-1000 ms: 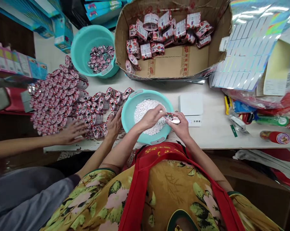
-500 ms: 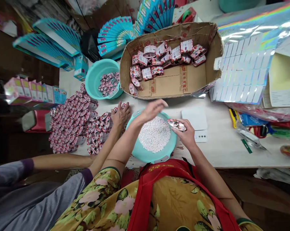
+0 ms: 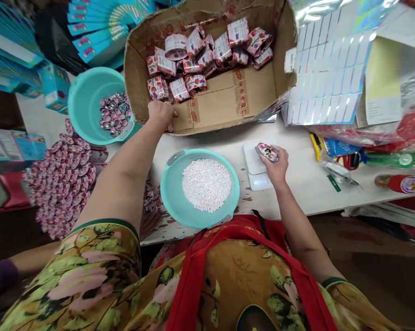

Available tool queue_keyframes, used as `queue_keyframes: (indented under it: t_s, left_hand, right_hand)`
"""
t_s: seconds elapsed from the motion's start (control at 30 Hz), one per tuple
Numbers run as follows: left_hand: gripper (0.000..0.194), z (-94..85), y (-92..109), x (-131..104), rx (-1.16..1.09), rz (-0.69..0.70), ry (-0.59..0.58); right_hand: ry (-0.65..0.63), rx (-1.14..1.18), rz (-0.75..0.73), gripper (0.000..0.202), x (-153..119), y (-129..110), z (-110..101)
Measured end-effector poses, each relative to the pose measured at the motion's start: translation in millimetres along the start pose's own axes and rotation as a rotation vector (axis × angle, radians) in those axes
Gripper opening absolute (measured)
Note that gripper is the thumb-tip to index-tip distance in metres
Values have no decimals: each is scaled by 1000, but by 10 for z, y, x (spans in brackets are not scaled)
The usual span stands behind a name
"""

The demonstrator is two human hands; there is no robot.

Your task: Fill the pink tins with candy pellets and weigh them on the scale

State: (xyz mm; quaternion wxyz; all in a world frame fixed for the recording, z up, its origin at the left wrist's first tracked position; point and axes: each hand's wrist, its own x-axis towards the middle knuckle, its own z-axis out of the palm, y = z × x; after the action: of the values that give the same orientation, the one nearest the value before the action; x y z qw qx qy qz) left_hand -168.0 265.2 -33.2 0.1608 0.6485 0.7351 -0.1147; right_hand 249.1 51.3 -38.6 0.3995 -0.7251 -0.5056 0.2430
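Observation:
My left hand (image 3: 162, 115) reaches over the near left wall of the cardboard box (image 3: 224, 101), its fingers curled down; what they hold is mostly hidden. Wrapped red-and-white packages (image 3: 180, 90) lie inside the box, just beyond that hand. My right hand (image 3: 277, 162) grips a small red-and-white tin (image 3: 267, 151) over the white scale (image 3: 255, 162). Between my arms stands a teal basin (image 3: 173, 184) with small white pieces (image 3: 207, 185).
Another teal basin (image 3: 86, 103) at the left holds small metallic-and-pink pieces. Many pink packages (image 3: 62, 179) are heaped beside it. Holographic sheets (image 3: 331, 73), a yellow cutter (image 3: 315, 146) and a red container (image 3: 396, 183) lie right. A co-worker's sleeve (image 3: 3, 278) shows lower left.
My left hand has gone from above the white pieces to the box's near left corner. My right hand has brought the tin over the scale. The view has shifted, and the co-worker's hand is hidden.

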Motion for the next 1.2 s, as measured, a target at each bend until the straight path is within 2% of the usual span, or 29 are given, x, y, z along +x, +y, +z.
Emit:
queue_keyframes:
  t_s: [0.1, 0.2, 0.27, 0.3, 0.37, 0.4, 0.43, 0.5, 0.57, 0.6, 0.67, 0.73, 0.8, 0.87, 0.93, 1.0, 1.1, 1.2]
  left_hand:
    - [26, -22, 40, 47, 13, -34, 1]
    - [27, -242, 64, -65, -68, -76, 58]
    - [34, -468, 57, -348, -214, -113, 168]
    - [39, -564, 53, -566, -314, -98, 221]
    - [43, -631, 79, -1125, -550, 72, 267]
    - [40, -578, 122, -1440, -712, 201, 205]
    - [38, -466, 189, -1758, -883, 283, 91]
    - [34, -110, 378, -2335, -1143, 356, -156]
    - [36, 297, 562, -2767, -1288, 355, -315]
    - [38, 476, 616, -2924, -1285, 330, -346]
    - [45, 751, 592, -3136, -1139, 227, -262]
    - [50, 931, 391, -3253, -865, 11, -33]
    - [57, 1062, 84, -3305, -640, -264, 185]
    - [66, 1167, -214, -3298, -619, -432, 269]
    - [72, 1229, -408, -3257, -721, -441, 266]
    - [67, 1218, -474, -3224, -787, -399, 264]
    - [58, 1056, -470, -3240, -801, -276, 324]
    - [56, 821, -555, -3285, -787, -145, 407]
  right_hand:
    - [59, -65, -101, 62, -124, -108, -91]
    - [49, -59, -165, 49, -293, -340, -218]
    - [45, -1, -170, 42, -407, -540, -242]
    - [34, 58, -158, 41, -460, -647, -217]
    - [-59, 237, -94, 46, -563, -864, -91]
    - [-147, 340, -42, 53, -616, -963, 2]
    - [-253, 436, 19, 61, -673, -1048, 103]
    - [-435, 553, 169, 68, -802, -1154, 282]
    - [-496, 559, 310, 63, -944, -1154, 354]
    - [-478, 544, 372, 59, -1013, -1122, 335]
    - [-412, 527, 483, 55, -1136, -1030, 210]
    - [-356, 535, 572, 56, -1241, -955, 44]
    - [-338, 555, 656, 61, -1332, -926, -60]
    - [-388, 591, 725, 65, -1400, -924, -63]
    - [-451, 620, 756, 62, -1428, -900, -8]
    - [-457, 613, 742, 57, -1425, -828, 28]
    - [-400, 622, 767, 56, -1434, -695, -6]
    - [-431, 681, 836, 56, -1521, -664, -17]
